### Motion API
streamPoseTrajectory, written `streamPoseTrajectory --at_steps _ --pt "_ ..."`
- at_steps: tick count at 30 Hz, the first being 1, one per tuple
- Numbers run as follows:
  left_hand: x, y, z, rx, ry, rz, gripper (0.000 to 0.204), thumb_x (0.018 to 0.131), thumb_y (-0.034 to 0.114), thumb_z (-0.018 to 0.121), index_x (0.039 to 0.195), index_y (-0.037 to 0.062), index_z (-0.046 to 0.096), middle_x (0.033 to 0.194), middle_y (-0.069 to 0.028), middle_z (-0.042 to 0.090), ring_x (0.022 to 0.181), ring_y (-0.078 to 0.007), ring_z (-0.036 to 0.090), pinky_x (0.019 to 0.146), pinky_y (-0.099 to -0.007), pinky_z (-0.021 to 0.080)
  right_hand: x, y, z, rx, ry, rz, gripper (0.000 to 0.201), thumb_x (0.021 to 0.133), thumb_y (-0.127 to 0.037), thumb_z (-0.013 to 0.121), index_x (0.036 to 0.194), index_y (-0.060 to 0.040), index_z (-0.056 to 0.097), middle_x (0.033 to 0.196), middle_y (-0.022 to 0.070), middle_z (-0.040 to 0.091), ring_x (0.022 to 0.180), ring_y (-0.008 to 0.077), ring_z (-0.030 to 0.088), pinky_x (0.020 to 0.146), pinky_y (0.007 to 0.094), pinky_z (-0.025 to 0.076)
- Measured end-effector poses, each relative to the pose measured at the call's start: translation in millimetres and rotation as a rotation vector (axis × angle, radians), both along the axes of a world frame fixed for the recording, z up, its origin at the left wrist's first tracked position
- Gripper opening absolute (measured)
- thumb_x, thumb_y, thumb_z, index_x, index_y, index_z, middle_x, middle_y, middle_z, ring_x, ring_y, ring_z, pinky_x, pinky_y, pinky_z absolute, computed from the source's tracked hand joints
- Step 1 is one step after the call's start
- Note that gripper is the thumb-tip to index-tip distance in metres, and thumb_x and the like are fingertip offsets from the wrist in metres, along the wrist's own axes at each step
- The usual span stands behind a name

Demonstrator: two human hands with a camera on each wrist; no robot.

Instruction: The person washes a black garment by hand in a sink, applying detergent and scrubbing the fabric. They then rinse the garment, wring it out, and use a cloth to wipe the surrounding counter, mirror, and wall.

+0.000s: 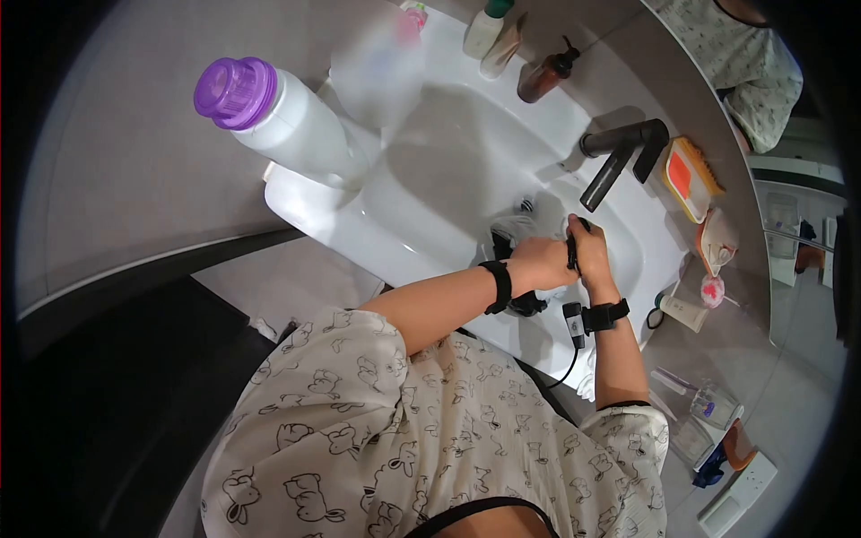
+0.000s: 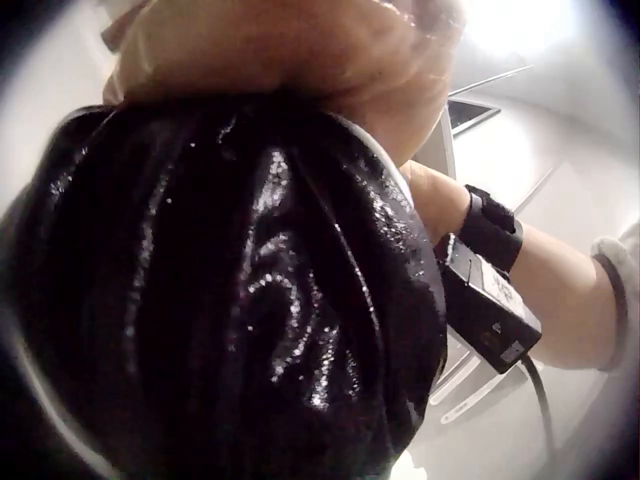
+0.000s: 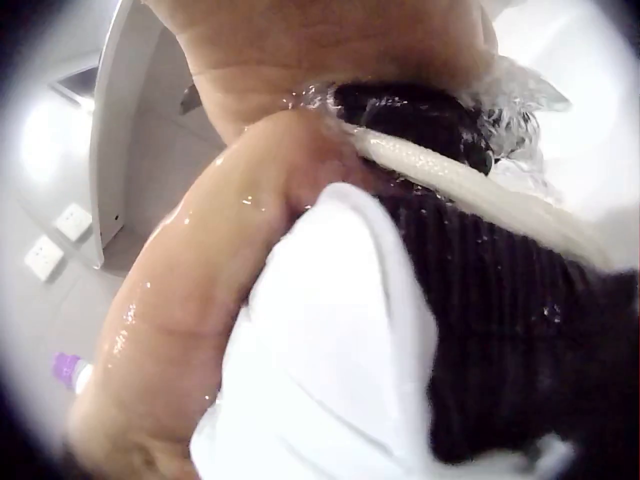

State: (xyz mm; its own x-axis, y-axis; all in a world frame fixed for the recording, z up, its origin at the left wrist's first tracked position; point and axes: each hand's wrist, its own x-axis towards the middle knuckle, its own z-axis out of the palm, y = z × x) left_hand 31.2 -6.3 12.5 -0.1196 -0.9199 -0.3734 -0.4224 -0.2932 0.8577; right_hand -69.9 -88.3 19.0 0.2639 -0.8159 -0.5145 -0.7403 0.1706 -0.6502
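Over the sink (image 1: 421, 211), my left hand (image 1: 543, 262) and right hand (image 1: 589, 251) are close together, both gripping a wet black-and-white garment (image 1: 527, 303). In the left wrist view, the wet black cloth (image 2: 250, 300) bulges out below the left hand (image 2: 280, 50), shiny and gathered in folds. The right wrist view shows black ribbed cloth (image 3: 490, 310), a white piece (image 3: 320, 340) and a cream band (image 3: 450, 175) coming out from between the two wet hands. Clear water splashes beside them. Most fingertips are hidden in the cloth.
A black faucet (image 1: 619, 152) reaches over the basin beyond the hands. A large white bottle with a purple cap (image 1: 235, 92) stands left. Along the back rim are a brown pump bottle (image 1: 543, 79) and a green-capped bottle (image 1: 485, 31); a yellow-edged brush (image 1: 689, 184) lies right.
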Motion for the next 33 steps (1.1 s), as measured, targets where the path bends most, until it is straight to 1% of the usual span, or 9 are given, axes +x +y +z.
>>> streamPoseTrajectory --at_steps 4,6,9,13,14,17,22,24,33 --pt "20.3 6.6 4.3 0.004 0.004 0.017 0.034 0.072 0.036 0.056 0.083 0.0043 0.063 0.079 -0.0166 0.063 0.077 -0.0335 0.061 0.07 -0.0396 0.047 2.9 5.4 8.4 0.081 -0.348 0.002 0.047 0.087 -0.046 0.049 0.097 -0.0004 0.056 0.084 0.0033 0.055 0.078 0.0123 0.049 0.073 0.0229 0.039" --pt "41.1 1.9 0.3 0.167 0.122 0.194 0.04 0.075 0.037 0.057 0.089 -0.0005 0.062 0.081 -0.0172 0.064 0.08 -0.0303 0.062 0.072 -0.0377 0.048 -12.2 2.5 3.0 0.256 -0.75 -0.041 0.065 0.084 -0.056 0.047 0.129 -0.0097 0.038 0.123 0.0079 0.044 0.115 0.0165 0.037 0.095 0.0327 0.028" --pt "68.9 -0.9 -0.8 0.29 0.746 0.618 0.043 0.08 0.036 0.055 0.099 -0.002 0.058 0.09 -0.0126 0.062 0.083 -0.0247 0.061 0.075 -0.0362 0.049 -48.7 14.5 6.4 0.245 -0.602 -0.009 0.092 0.073 -0.067 0.051 0.141 -0.0217 0.009 0.144 0.0155 0.015 0.133 0.0352 0.012 0.103 0.0495 0.017" --pt "96.9 -12.8 -6.4 0.375 1.332 0.728 0.033 0.087 0.034 0.046 0.096 0.0047 0.056 0.09 -0.0098 0.061 0.08 -0.0219 0.062 0.074 -0.0356 0.052 -55.8 57.4 -19.8 0.431 -0.818 -0.13 0.125 0.047 -0.074 0.066 0.142 -0.0265 -0.001 0.146 0.0139 0.005 0.134 0.0358 0.005 0.104 0.0549 0.012" --pt "97.4 -12.1 -0.1 0.427 1.375 0.761 0.032 0.087 0.034 0.043 0.096 0.0052 0.056 0.088 -0.0089 0.061 0.078 -0.0216 0.062 0.072 -0.0356 0.052 -44.3 64.0 -20.0 0.412 -0.925 -0.115 0.118 0.055 -0.069 0.066 0.141 -0.027 -0.003 0.146 0.0129 0.007 0.134 0.0331 0.009 0.103 0.0544 0.016" --pt "81.4 -6.0 7.9 0.424 1.413 0.824 0.033 0.086 0.035 0.046 0.096 0.0056 0.056 0.089 -0.0084 0.06 0.079 -0.021 0.061 0.073 -0.0361 0.052 -10.1 65.8 -22.9 0.376 -1.218 -0.194 0.097 0.069 -0.055 0.067 0.141 -0.0225 0.011 0.14 0.0118 0.024 0.129 0.026 0.027 0.101 0.0458 0.027" --pt "62.7 6.7 -3.9 0.336 1.31 0.756 0.029 0.085 0.031 0.051 0.1 0.0055 0.056 0.095 -0.0066 0.059 0.089 -0.0176 0.057 0.078 -0.0324 0.048 10.6 58.4 -12.3 0.403 -0.946 -0.649 0.044 0.084 -0.032 0.06 0.113 -0.0005 0.048 0.101 0.0068 0.058 0.09 0.0155 0.057 0.078 0.0272 0.047" --pt "64.1 14.4 -1.7 -0.19 0.608 0.472 0.028 0.085 0.026 0.051 0.099 0.0025 0.057 0.095 -0.0069 0.06 0.088 -0.0181 0.056 0.077 -0.0305 0.045 11.2 59.7 -12.0 0.398 -0.955 -0.739 0.042 0.085 -0.03 0.059 0.109 0.0034 0.052 0.094 0.0079 0.06 0.083 0.0165 0.059 0.072 0.0285 0.048" --pt "73.7 8.3 20.0 -0.42 0.52 0.066 0.033 0.068 0.015 0.067 0.097 0.0026 0.059 0.09 -0.0104 0.062 0.082 -0.0177 0.058 0.077 -0.0309 0.046 19.7 39.2 -8.0 0.372 -0.824 -0.338 0.039 0.089 -0.032 0.048 0.102 0.0032 0.057 0.091 0.0074 0.061 0.079 0.0128 0.056 0.07 0.0264 0.045"
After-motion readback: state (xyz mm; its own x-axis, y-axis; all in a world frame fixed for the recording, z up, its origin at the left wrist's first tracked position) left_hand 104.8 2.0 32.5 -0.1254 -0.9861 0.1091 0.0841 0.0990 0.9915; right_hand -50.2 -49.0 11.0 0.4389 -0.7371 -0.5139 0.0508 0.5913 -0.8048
